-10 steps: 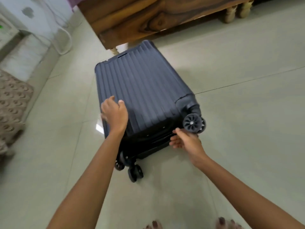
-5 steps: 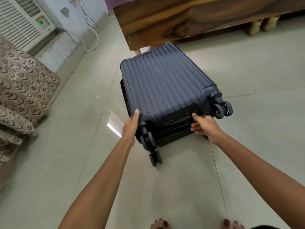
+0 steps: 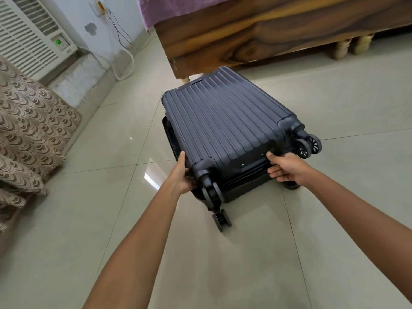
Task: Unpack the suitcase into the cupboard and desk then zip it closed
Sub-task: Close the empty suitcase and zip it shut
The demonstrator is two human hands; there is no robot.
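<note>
A dark blue ribbed hard-shell suitcase lies flat on the tiled floor, its wheeled end toward me. The lid sits slightly raised, with a dark gap along the left side and near end. My left hand grips the near left corner beside a wheel. My right hand holds the near right edge, fingers hooked into the seam between the two halves. The contents are hidden.
A wooden bed frame with a purple cover stands just beyond the suitcase. A patterned cloth hangs at the left. An air cooler and cables stand along the left wall.
My left hand slid from the top of the lid down to the near left corner. My right hand shifted along the near edge. The view pulled back and upward.
</note>
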